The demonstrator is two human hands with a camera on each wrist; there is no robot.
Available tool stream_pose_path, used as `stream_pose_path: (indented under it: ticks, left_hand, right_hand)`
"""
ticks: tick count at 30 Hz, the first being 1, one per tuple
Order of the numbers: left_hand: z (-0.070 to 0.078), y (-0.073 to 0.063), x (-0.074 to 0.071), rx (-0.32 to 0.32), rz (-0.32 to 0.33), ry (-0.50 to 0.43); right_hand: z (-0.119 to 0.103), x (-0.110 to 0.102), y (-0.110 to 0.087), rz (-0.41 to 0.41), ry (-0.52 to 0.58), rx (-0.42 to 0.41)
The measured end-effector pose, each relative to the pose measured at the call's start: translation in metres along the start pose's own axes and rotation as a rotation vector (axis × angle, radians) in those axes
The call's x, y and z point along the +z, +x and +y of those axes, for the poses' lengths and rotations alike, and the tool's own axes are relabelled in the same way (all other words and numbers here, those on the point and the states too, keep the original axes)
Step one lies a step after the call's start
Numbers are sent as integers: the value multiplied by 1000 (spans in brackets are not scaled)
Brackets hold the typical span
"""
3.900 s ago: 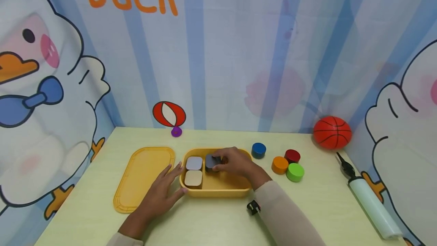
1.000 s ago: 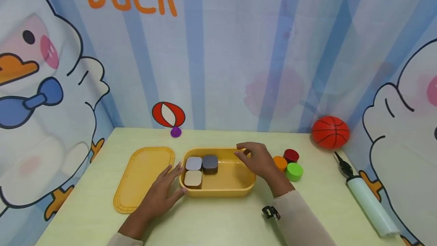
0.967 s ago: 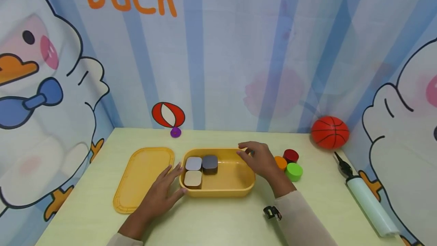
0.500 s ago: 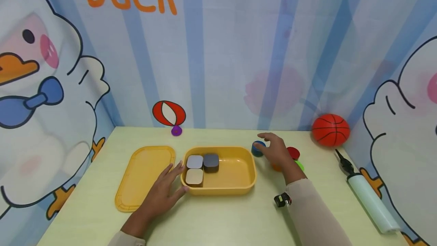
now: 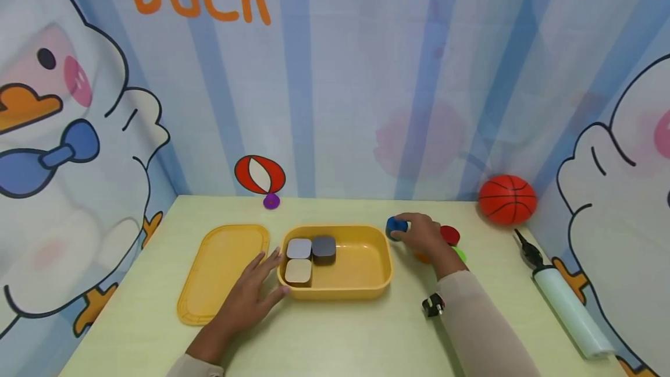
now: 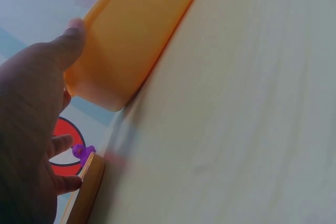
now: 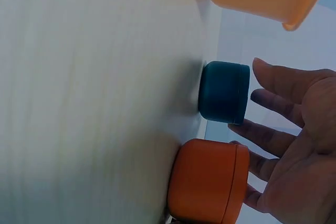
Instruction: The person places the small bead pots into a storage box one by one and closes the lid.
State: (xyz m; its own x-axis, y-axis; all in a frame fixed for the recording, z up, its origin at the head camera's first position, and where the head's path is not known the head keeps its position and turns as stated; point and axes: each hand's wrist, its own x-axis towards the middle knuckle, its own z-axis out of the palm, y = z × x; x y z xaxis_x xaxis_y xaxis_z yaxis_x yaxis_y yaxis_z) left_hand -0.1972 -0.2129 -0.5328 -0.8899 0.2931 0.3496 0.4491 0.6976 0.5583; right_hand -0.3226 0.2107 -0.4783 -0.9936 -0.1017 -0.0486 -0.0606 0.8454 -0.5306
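Observation:
My right hand [image 5: 423, 233] reaches down at a small round blue jar [image 5: 396, 228], thumb and fingertips on either side of it. In the right wrist view, the blue jar [image 7: 224, 92] stands on the table, with a gap between it and the thumb. My left hand [image 5: 248, 294] has its fingers spread, with thumb and index finger touching the left end of a yellow box [image 5: 361, 294]. Inside that box sit a lavender-grey block-like pot [image 5: 299, 248], a cream one [image 5: 298, 271] and a dark grey one [image 5: 324, 249].
A flat yellow lid [image 5: 217, 263] lies left of the box. Red [image 5: 450, 235], green [image 5: 459, 252] and orange [image 7: 207, 182] jars stand beneath or behind my right hand. Farther right are a red ball [image 5: 507, 200] and a pale hand pump [image 5: 570, 313]. A curtain closes off the back.
My right hand let go of the dark grey pot in the box, then moved right out of it and lowered to the blue jar. The left hand stays at the box's end.

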Motion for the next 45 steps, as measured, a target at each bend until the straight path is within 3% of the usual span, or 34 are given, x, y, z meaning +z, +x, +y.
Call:
stream_pose_path:
  ticks: [13,45]
  left_hand:
    - [-2,-2,1,9,9,-2]
    - [-4,2,1,-16,-15,-26]
  right_hand:
    - [-3,8,2,22,-45,70]
    - [-3,8,-1,37,-60,84]
